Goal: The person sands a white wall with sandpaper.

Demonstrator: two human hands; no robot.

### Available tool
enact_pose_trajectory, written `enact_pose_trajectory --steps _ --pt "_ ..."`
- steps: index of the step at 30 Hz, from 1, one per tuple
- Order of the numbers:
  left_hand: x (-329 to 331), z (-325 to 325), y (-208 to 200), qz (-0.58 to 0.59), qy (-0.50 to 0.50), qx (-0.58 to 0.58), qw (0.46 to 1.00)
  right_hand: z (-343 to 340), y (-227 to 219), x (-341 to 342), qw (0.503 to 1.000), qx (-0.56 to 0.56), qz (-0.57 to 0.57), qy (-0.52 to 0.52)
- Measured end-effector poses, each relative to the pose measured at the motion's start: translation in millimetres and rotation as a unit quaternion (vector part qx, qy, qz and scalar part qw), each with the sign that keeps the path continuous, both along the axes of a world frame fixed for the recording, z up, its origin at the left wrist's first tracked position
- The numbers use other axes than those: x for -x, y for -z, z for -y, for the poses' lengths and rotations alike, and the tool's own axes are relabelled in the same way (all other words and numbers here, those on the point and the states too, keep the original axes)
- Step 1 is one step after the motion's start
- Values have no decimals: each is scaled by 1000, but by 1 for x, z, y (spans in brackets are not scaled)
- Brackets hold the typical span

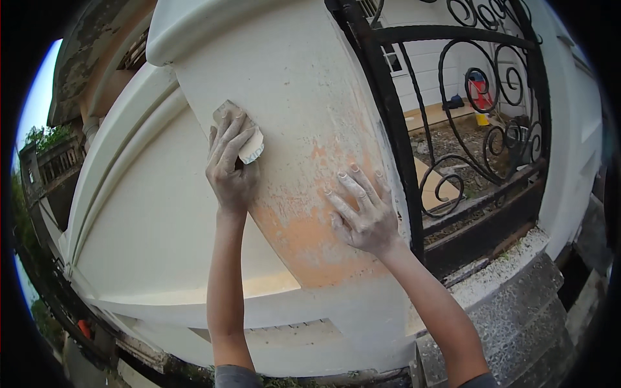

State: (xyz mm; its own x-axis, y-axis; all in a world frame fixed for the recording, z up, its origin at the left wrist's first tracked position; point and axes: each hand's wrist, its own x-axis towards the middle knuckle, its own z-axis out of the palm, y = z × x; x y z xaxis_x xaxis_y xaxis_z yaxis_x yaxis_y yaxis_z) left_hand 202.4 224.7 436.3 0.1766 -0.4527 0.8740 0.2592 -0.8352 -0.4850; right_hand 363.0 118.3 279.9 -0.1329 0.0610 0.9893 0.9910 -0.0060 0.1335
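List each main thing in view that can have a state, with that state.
Left hand: dusty, fingers holding the sandpaper sheet.
Sandpaper sheet: bent, pale backing partly showing, apparently against the pillar.
Right hand: dusty, holding nothing, fingers spread, seemingly resting on the pillar.
Pillar: patchy, pale above, orange showing lower down.
Iron gate: upright; whether latched, cannot tell.

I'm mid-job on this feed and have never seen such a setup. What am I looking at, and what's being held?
There's no machine: these are a person's two bare hands, seen from a fisheye camera worn on the head, so straight edges bend. The left hand holds a small sheet, probably sandpaper, against an upright cream pillar. The right hand is empty and spread, seemingly resting on the same pillar near orange patches. Both look dusted white. At picture right stands a black wrought-iron gate.
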Motion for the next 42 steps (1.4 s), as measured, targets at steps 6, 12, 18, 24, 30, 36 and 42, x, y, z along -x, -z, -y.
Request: enact_pose_trajectory --steps 6,12,18,24,30,36,42 --pt "-1 -1 1 25 -29 34 999 2 2 -4 1000 -7 -1 -4" --pt "5 -5 -1 12 -119 4 993 0 -14 -9 1000 -6 14 -25" --pt "2 -2 12 12 -169 23 985 -3 -78 -4 992 -105 -65 -12" --pt "8 0 14 14 -217 44 975 -9 -77 -1 995 -87 -48 -12" --pt "-1 12 14 13 -249 61 967 -11 -73 -6 993 -94 -47 -47" --pt "-12 14 12 59 -251 84 963 -7 -71 -6 994 -93 -42 -50" --pt "-10 9 -43 107 -205 29 973 -5 -73 -2 993 -91 -44 -65"
